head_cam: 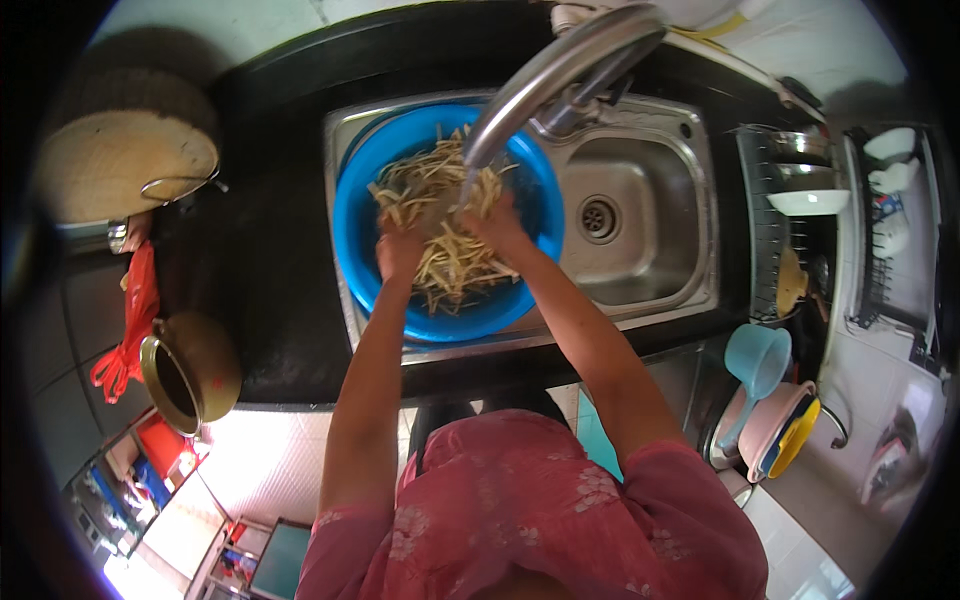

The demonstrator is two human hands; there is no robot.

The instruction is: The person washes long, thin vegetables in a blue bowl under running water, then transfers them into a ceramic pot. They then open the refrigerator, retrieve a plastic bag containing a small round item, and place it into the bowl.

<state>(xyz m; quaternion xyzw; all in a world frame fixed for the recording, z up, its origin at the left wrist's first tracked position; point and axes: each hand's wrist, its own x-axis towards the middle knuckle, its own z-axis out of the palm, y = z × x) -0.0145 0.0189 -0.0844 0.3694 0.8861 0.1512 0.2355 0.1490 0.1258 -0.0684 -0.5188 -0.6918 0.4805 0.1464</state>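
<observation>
In the left bowl of a steel sink stands a blue plastic basin (550, 247) holding water and many pale, thin-cut vegetable strips (454, 259). I cannot tell which vegetable they are. Both my hands are inside the basin. On its left side, my left hand (400, 249) has a bunch of strips at its fingers, partly hidden from above. My right hand (501, 227), slightly blurred, grips another bunch on the right. Between and above them hangs the spout of a metal faucet (555, 71), with water falling from its tip among the strips.
Right of the basin is the second sink bowl (652, 247) with its drain (598, 219). A round wooden chopping block (124, 165), a red plastic bag (139, 307) and a brown pot (217, 367) are at left. A dish rack (761, 225) and a light-blue dipper (759, 360) stand at right.
</observation>
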